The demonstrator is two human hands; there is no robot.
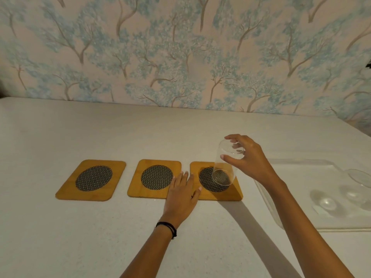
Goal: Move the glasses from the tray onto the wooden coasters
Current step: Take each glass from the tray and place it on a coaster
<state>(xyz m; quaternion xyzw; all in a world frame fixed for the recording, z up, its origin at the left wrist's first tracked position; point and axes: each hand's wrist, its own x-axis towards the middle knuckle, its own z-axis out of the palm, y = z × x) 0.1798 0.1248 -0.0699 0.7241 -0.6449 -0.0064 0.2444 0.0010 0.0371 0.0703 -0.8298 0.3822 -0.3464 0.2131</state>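
Three wooden coasters with dark woven ovals lie in a row: left coaster [66, 189], middle coaster [134, 189], right coaster [236, 194]. My right hand [248, 160] grips a clear glass [223, 169] by its rim, with the glass's base on or just above the right coaster's oval. My left hand [183, 192] rests flat, fingers apart, across the gap between the middle and right coasters. A clear tray [291, 165] sits at the right with two more glasses, one [329, 201] near its middle and one [359, 183] at the frame edge.
The white countertop [80, 127] runs back to a wall with blue tree wallpaper [180, 47]. The tray stands close to the right coaster. My right forearm crosses over the tray's left rim.
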